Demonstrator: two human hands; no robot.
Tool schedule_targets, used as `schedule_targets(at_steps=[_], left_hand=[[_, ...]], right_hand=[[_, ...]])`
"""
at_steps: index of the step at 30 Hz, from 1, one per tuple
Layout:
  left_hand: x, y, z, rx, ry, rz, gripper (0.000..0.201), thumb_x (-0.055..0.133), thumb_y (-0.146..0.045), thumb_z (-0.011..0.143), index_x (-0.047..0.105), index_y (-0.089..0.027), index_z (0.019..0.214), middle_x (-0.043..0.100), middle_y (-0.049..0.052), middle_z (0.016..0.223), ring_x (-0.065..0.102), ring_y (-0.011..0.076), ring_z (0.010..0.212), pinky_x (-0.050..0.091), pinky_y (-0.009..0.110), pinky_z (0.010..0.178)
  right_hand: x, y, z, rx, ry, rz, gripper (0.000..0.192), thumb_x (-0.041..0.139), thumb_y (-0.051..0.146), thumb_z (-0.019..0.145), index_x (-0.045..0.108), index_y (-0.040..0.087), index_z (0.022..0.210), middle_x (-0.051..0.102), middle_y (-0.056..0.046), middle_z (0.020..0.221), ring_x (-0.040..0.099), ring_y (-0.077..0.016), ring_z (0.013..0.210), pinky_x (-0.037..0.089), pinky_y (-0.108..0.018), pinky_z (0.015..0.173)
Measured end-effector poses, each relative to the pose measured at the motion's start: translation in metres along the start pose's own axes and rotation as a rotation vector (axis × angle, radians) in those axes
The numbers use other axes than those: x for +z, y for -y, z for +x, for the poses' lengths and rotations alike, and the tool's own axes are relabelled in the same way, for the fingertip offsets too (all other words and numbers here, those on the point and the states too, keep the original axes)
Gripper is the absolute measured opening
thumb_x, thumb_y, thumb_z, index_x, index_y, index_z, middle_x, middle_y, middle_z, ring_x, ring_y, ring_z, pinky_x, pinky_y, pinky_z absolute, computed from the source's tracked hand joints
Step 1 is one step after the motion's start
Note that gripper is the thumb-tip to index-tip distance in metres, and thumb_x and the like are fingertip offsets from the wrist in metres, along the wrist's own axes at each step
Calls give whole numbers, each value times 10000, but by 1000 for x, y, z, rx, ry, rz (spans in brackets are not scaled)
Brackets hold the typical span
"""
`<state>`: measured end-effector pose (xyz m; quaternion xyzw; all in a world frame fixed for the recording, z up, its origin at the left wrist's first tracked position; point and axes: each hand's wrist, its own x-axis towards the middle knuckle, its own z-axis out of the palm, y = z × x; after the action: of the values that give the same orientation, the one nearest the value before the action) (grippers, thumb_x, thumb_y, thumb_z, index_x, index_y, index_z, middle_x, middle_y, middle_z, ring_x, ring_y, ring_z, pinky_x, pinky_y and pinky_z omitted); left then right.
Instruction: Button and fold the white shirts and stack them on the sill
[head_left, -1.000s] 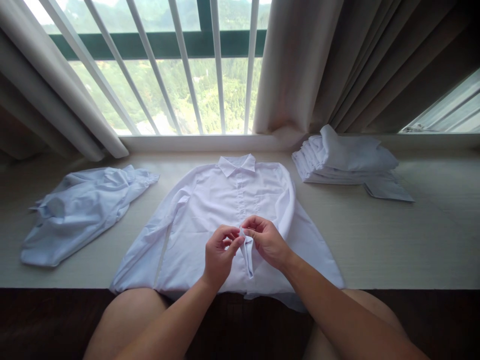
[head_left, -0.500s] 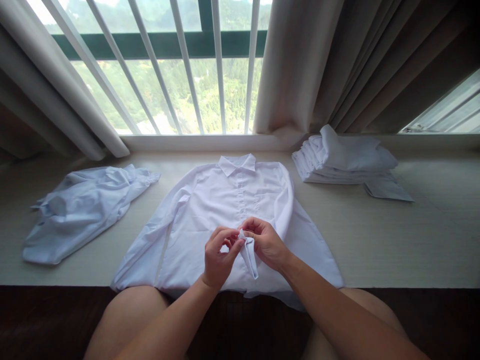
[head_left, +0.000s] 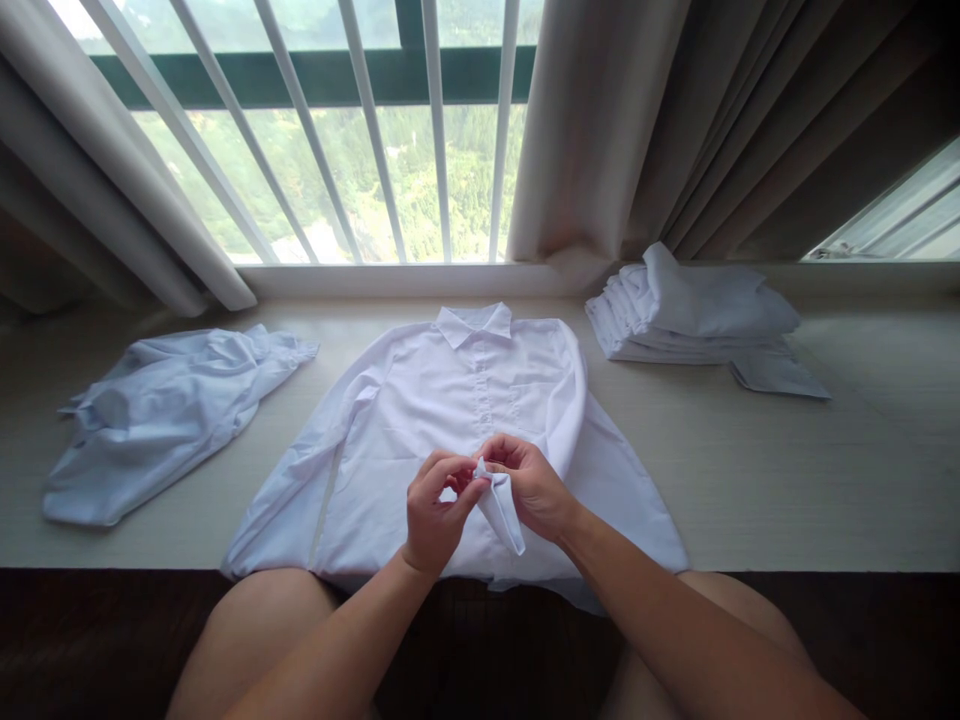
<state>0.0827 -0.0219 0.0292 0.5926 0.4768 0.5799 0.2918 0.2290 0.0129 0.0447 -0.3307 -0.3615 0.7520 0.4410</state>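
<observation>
Centrally, I note the white shirt (head_left: 420, 420) spread front-up on the ledge (head_left: 825, 480), collar at 12 o'clock, hem hanging over the near edge at 6 o'clock. Fabric looks thin, light and limp; I judge it will crease readily and slide on itself, with no stiffness except at collar and front placket. Best hold, in my estimate: pinch at the placket edge or a seam, where the doubled cloth gives purchase. My left hand (head_left: 433, 512) and right hand (head_left: 529, 484) both pinch a raised fold of the lower placket (head_left: 501, 510) between thumb and fingertips, closed on cloth, fingertips nearly touching. Whether a button sits in the pinch I cannot tell. At 9 o'clock lies a crumpled pale-blue shirt (head_left: 161, 415), apart. At 2 o'clock sits a stack of folded shirts (head_left: 690, 315), near the curtain (head_left: 675, 120). Window bars (head_left: 360, 130) at 12.
</observation>
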Motion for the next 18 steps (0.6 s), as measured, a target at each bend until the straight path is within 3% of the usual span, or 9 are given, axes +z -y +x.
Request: schedule_targets(at_steps=[18], left_hand=[[2,4,-4,-39,3,-7,60,730,-239,880,717,-214,933,594,7,833,582,125,755,503,212,615]], right_hand=[[-3,-6,1,-4,32,49,303,896,354,681,670,203,814,634,16,779,572,-131,715,482,-271,707]])
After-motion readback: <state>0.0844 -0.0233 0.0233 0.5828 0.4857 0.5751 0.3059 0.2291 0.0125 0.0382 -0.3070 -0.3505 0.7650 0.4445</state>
